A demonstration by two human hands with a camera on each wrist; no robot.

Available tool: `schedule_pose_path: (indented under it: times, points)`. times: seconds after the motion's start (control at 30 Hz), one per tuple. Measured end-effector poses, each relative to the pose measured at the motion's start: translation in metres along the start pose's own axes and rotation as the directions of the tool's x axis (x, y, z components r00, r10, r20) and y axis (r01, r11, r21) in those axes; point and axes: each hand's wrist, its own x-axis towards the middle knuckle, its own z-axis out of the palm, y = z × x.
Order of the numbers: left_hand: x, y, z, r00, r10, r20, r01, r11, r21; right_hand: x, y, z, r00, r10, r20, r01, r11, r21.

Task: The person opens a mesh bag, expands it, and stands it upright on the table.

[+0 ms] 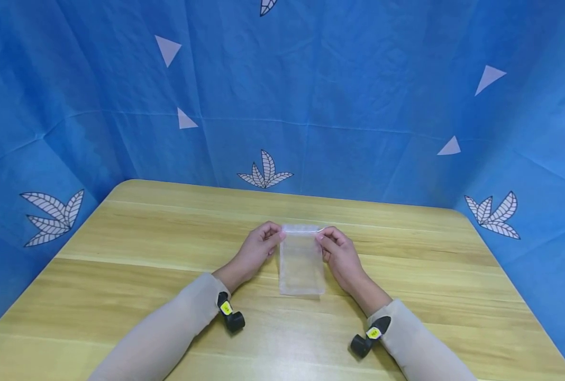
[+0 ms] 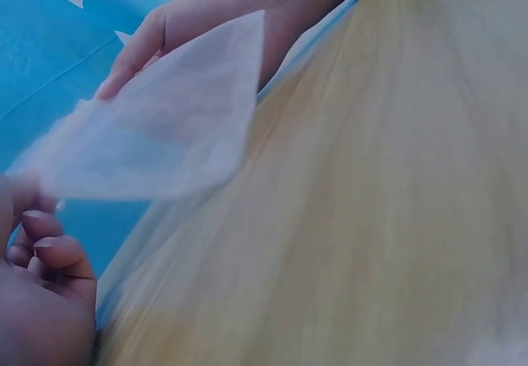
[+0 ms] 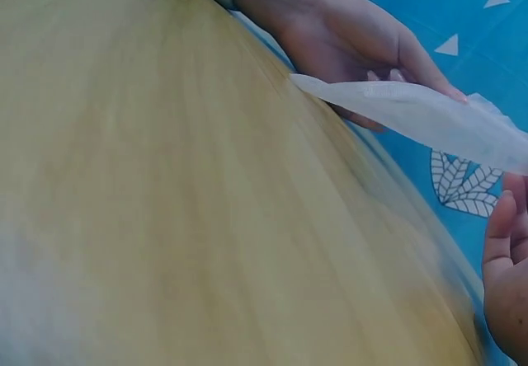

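A small, sheer white organza bag (image 1: 302, 267) hangs flat between my two hands over the table in the head view. Near its top edge runs a thin white line like a drawstring. My left hand (image 1: 258, 246) pinches the upper left corner between thumb and fingers. At the opposite upper corner, my right hand (image 1: 343, 260) pinches the fabric the same way. From the left wrist, the bag (image 2: 177, 139) spreads broad and see-through, with the far hand showing behind it. The right wrist view catches the bag (image 3: 404, 114) nearly edge-on, its lower end tilted toward me.
A wood-grain table (image 1: 120, 296) with rounded back corners lies beneath both hands. Blue cloth (image 1: 339, 95) printed with white leaves and triangles hangs behind it and along both sides. Each sleeve cuff carries a small black camera (image 1: 235, 321).
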Motion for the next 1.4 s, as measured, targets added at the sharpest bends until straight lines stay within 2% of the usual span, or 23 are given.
schedule_pose_path:
  times: [0.17,0.33,0.53,0.8,1.0,1.23,1.4]
  points:
    - [0.0009,0.0003,0.0018,0.999,0.022,-0.039,-0.021,1.000,0.017,-0.0003,0.0004,0.0016,1.000,-0.024,0.010,0.024,1.000,-0.001]
    - [0.0009,0.0018,0.0016,0.998,0.040,-0.050,-0.038,0.998,0.052,0.0009,0.0009,0.0013,1.000,-0.002,-0.030,0.001,0.999,-0.042]
    - [-0.0029,0.0065,0.0017,0.999,0.028,-0.037,-0.026,0.999,0.035,0.0010,0.0011,-0.0003,0.999,0.041,-0.024,-0.042,0.997,-0.057]
    - [0.0009,0.0008,0.0018,1.000,0.027,-0.003,-0.027,0.998,0.051,-0.0022,-0.0006,0.0010,0.999,0.041,0.023,-0.041,0.999,0.005]
    - [-0.0003,0.0019,-0.0002,0.999,0.013,0.031,-0.015,0.997,0.070,-0.0034,-0.0015,0.0010,0.999,0.036,0.007,-0.037,0.999,0.021]
    - [-0.0006,0.0012,-0.0020,0.998,0.002,0.060,-0.003,1.000,0.017,-0.0029,-0.0026,0.0019,0.998,0.051,-0.024,-0.051,0.998,0.023]
    - [-0.0020,0.0035,-0.0012,0.995,-0.038,0.092,0.050,0.990,-0.133,-0.0025,-0.0029,0.0025,0.998,0.055,-0.021,-0.055,0.998,0.027]
